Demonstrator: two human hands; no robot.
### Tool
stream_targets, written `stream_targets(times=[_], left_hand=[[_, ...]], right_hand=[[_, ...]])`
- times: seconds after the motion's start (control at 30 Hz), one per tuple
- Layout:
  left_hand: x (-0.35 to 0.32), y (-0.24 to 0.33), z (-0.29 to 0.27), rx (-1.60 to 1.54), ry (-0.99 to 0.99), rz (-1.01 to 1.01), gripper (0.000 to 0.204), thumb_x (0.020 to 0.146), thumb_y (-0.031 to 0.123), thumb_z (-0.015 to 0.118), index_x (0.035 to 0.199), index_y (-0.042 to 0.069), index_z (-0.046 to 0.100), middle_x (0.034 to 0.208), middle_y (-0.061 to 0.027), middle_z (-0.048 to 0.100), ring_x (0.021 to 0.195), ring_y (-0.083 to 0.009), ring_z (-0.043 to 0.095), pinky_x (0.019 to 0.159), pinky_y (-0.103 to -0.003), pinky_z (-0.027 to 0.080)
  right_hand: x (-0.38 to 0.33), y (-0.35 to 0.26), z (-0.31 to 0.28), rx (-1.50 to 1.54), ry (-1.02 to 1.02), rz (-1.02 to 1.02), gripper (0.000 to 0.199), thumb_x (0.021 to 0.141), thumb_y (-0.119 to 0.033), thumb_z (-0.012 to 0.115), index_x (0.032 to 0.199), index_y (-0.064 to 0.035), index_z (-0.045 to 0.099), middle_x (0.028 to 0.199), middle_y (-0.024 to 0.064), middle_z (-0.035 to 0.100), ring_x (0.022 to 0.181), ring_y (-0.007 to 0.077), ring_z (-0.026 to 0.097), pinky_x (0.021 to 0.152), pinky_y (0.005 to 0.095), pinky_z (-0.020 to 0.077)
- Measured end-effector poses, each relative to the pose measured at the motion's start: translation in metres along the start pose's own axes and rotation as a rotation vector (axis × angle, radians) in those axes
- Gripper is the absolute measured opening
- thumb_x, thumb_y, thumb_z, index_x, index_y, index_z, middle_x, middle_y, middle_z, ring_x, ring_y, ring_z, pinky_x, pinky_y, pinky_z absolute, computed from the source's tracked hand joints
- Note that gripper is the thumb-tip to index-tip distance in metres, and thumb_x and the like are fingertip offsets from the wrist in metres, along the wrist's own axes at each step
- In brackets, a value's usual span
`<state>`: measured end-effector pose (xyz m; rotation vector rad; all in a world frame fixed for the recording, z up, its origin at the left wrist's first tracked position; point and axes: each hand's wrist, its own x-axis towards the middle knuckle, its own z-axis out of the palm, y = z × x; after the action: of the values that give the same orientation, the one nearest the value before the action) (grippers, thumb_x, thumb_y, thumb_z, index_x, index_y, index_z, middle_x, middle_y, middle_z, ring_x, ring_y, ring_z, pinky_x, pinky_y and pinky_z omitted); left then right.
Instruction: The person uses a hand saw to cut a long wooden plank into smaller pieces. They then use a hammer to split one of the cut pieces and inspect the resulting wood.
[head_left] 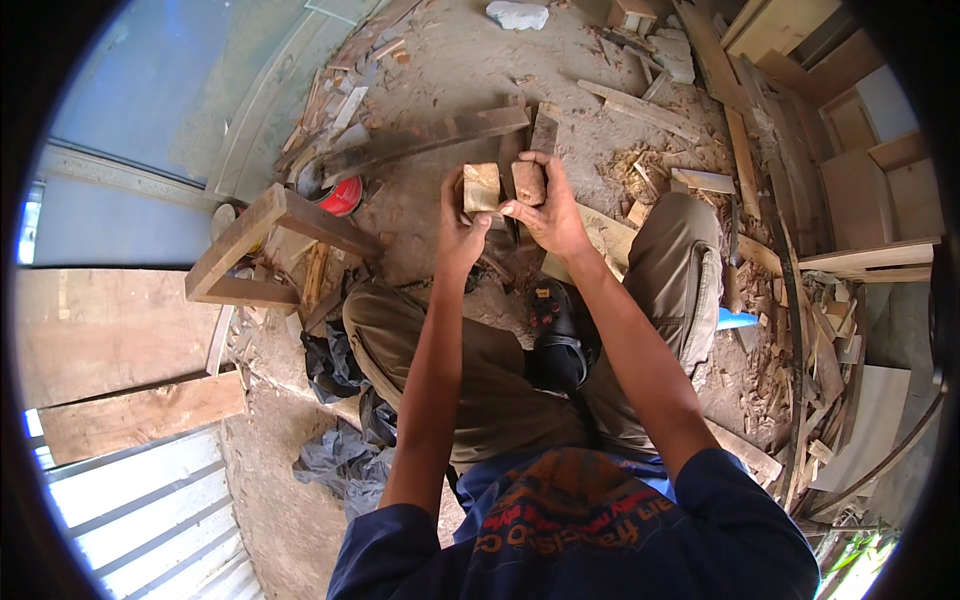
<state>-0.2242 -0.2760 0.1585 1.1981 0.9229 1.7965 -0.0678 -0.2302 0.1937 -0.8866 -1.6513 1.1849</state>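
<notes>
I sit on the ground with both arms raised in front of me. My left hand (460,228) grips a pale wooden block (481,186) held upright. My right hand (546,212) holds a smaller, darker brown wooden block (528,182) right beside it, the two pieces touching side by side. Both blocks hang above the dusty floor between my knees. A dark thin piece shows below the blocks between my hands; what it is I cannot tell.
Wood offcuts and planks (640,108) litter the dirt floor ahead and to the right. A wooden frame (262,245) lies at the left by a red tin (342,195). Boards (860,190) stack at the right. A black shoe (552,318) sits between my legs.
</notes>
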Motion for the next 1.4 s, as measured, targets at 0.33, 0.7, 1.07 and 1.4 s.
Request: stream_targets(times=[0.33,0.7,1.07,1.4], left_hand=[[0.007,-0.015,0.011,0.278,-0.134,-0.146,0.050,0.096,0.013,0.059,0.142,0.006,0.041,0.132,-0.0097,0.052,0.121,-0.0185,0.050,0.104,-0.034,0.039],[0.004,-0.009,0.039,0.144,0.057,-0.294,0.041,0.104,0.029,0.043,0.139,0.007,0.041,0.136,-0.0089,0.045,0.129,-0.0198,0.041,0.110,-0.034,0.030],[-0.005,-0.023,0.048,0.089,0.114,-0.288,0.046,0.099,0.030,0.052,0.136,0.005,0.040,0.127,-0.0090,0.047,0.116,-0.0181,0.045,0.103,-0.033,0.034],[-0.018,-0.025,0.053,0.072,0.276,-0.386,0.045,0.096,0.033,0.049,0.131,0.006,0.044,0.125,-0.0080,0.049,0.119,-0.0189,0.043,0.105,-0.034,0.030]], right_hand=[[-0.005,0.050,0.004,0.334,0.020,0.089,0.074,0.080,-0.028,0.083,0.131,0.0039,0.040,0.117,0.0120,0.058,0.109,0.0168,0.057,0.096,0.0317,0.0481],[-0.011,0.054,0.020,0.402,0.204,0.038,0.071,0.077,-0.031,0.085,0.123,0.0041,0.044,0.107,0.0110,0.059,0.097,0.0138,0.057,0.084,0.0290,0.0502],[-0.013,0.044,0.004,0.292,0.257,0.222,0.069,0.105,-0.054,0.027,0.125,0.0056,0.055,0.117,0.0126,0.060,0.108,0.0200,0.052,0.099,0.0323,0.0389],[-0.011,0.026,0.003,0.300,0.311,0.403,0.063,0.105,-0.050,0.035,0.108,0.0075,0.060,0.095,0.0082,0.060,0.092,0.0146,0.051,0.085,0.0289,0.0432]])
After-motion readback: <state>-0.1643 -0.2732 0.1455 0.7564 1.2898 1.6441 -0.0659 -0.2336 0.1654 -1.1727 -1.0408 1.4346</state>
